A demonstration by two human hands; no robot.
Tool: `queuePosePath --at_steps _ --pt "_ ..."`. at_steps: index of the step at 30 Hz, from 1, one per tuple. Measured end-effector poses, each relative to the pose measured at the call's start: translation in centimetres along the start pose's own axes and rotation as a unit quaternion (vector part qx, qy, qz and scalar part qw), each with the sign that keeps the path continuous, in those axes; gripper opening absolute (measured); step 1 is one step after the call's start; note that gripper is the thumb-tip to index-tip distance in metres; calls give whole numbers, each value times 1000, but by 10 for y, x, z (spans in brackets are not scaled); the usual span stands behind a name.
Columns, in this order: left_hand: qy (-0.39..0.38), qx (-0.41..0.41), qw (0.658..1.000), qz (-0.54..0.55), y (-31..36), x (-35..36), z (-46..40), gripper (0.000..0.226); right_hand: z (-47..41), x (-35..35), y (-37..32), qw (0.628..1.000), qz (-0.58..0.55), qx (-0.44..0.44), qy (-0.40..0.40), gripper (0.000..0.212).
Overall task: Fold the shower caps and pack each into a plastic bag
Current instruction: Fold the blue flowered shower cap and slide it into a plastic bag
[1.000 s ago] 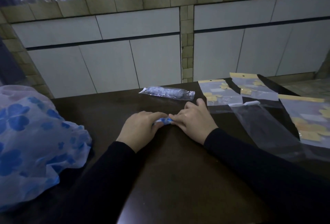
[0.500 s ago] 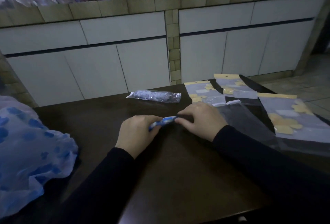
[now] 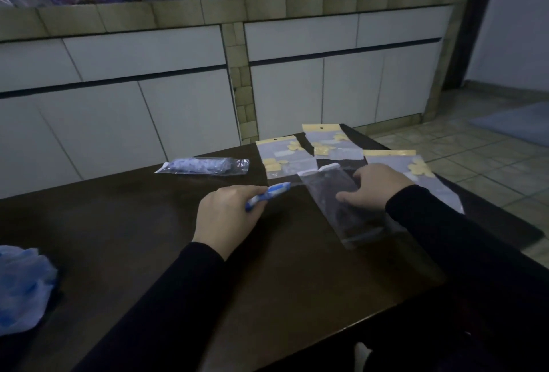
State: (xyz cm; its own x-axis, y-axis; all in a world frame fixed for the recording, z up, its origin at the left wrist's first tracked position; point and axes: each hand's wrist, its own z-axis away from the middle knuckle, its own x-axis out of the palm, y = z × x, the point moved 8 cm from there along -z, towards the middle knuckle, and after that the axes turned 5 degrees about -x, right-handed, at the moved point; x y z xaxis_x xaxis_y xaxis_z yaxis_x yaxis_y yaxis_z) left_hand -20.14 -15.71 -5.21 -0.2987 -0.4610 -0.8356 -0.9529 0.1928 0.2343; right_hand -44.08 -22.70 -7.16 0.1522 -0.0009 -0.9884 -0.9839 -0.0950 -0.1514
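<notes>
A: status?

B: Changed vs half a sec ago: right hand (image 3: 377, 186) let go of the rolled cap (image 3: 269, 195), moved right onto the clear bag (image 3: 341, 202). Both hands were on the roll before.

A: So fold's done?

B: Looks it, imo. Cap is a tight blue/white roll, held by left hand (image 3: 228, 217) only. Fingers curled round it, one end sticks out toward the bag's mouth, roll just off the table (image 3: 133, 238).

A: Right hand state?

B: Fingers loosely spread, resting flat on the bag, thumb at the near edge. Not pinching yet afaict. Bag lies flat, white flap end toward the roll.

A: Meaning?

B: Shift from fold step to pack step. Next prob: lift/open the bag mouth, slide the roll in. Risk: one-hand grip loosens, roll springs open.

A: Progress overall?

B: One packed cap (image 3: 202, 166) at the far edge. Yellow-header bags (image 3: 332, 146) beyond the right hand. Loose caps pile (image 3: 20, 288) at left edge, so more to go.
</notes>
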Motion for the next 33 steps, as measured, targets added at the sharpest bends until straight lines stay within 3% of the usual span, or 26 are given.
queuePosePath --at_steps 4,10,13,19,24,28,33 --pt "-22 -1 1000 10 8 10 -4 36 3 6 2 1000 -5 17 12 44" --pt "-31 -22 999 16 4 11 -5 36 -1 3 -3 987 -153 17 50 30" --pt "-30 -33 999 24 -1 9 -4 36 0 -1 -12 976 -208 -22 69 17" --pt "-2 -54 996 67 -14 -1 -4 35 9 -43 -36 932 -287 -105 194 16" --pt "50 -91 990 100 -40 -23 -2 34 12 -61 -62 917 -288 -129 245 17" --pt "71 -120 984 107 -64 -35 3 33 16 -68 -102 931 -237 -165 223 30" --pt "73 -131 985 90 -88 -45 14 32 19 -46 -160 934 -262 -196 143 38"
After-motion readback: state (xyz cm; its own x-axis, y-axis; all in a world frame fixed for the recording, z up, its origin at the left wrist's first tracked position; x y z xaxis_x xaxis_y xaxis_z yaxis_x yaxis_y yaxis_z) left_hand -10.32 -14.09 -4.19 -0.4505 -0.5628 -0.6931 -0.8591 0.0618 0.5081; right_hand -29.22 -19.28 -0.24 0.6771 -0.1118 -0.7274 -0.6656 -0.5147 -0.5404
